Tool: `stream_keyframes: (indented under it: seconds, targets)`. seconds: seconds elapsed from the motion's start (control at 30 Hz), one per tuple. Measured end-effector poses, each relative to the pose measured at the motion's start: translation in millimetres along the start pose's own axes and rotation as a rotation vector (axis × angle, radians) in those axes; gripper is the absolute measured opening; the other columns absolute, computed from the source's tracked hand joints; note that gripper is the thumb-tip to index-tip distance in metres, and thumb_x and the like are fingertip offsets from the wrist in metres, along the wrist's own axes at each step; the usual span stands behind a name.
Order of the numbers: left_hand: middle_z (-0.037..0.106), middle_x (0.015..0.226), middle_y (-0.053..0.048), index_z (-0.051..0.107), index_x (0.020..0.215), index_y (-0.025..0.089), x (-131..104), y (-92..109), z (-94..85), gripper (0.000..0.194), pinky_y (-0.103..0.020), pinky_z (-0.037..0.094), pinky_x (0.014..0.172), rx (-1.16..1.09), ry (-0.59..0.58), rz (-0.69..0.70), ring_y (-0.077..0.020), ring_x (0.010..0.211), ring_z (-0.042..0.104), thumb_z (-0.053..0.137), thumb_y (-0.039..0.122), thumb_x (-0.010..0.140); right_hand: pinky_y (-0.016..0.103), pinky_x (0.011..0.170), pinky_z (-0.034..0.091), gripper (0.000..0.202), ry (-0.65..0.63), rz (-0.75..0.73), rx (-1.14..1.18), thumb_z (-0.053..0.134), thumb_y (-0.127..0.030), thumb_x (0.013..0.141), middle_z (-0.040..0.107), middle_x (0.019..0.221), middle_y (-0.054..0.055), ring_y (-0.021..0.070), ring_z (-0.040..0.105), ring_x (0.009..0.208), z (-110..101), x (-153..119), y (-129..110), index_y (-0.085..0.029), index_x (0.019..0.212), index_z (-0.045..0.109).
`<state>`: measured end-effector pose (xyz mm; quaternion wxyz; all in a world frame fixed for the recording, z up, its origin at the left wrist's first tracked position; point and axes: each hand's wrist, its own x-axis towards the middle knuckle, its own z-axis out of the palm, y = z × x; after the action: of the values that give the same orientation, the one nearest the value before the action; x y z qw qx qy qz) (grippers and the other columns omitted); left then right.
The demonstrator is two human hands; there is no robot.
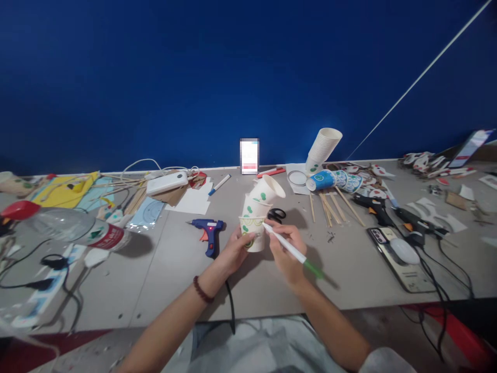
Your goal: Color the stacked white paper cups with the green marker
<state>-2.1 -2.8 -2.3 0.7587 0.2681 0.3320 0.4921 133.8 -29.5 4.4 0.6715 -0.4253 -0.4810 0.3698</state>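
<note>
Grey tabletop (174,290) is spreading below a blue wall (217,77). Left hand (235,251), fingers curled, is gripping joined paper cups (253,225) above it; right hand (289,251), fingers pinched, is holding a white-and-green marker (289,245) against them.

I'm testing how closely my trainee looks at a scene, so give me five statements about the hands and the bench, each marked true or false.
1. The left hand holds joined paper cups. True.
2. The bottle has a green cap. False: the bottle has a red cap.
3. The blue glue gun lies to the left of the held cups. True.
4. The right hand is empty. False: the right hand holds a white pen with a green end.
5. A tall cup stack leans to the right of the held cups, near the blue wall. True.
</note>
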Motion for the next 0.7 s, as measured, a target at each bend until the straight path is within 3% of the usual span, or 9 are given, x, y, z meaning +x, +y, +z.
stream_keyframes:
  seconds: [0.53,0.7]
  targets:
    - [0.074,0.106,-0.01,0.071,0.107,0.015,0.8,0.6,1.0,0.047,-0.032,0.048,0.083,0.001,0.019,0.016,-0.0226,0.093,0.067,0.085,0.029,0.064,0.042,0.086,0.061,0.008,0.034,0.008,-0.012,0.065,-0.023,0.087,0.077,0.108,0.01,0.0246,0.073,0.104,1.0,-0.3,1.1,-0.022,0.093,0.059]
    - [0.073,0.108,-0.011,0.07,0.112,0.015,0.4,1.3,1.9,0.05,-0.033,0.048,0.084,0.012,-0.002,0.016,-0.0236,0.095,0.067,0.083,0.03,0.066,0.043,0.088,0.061,0.007,-0.008,0.004,-0.023,0.063,-0.024,0.089,0.076,0.11,0.011,0.0251,0.072,0.107,-0.7,-1.2,1.7,-0.023,0.094,0.059]
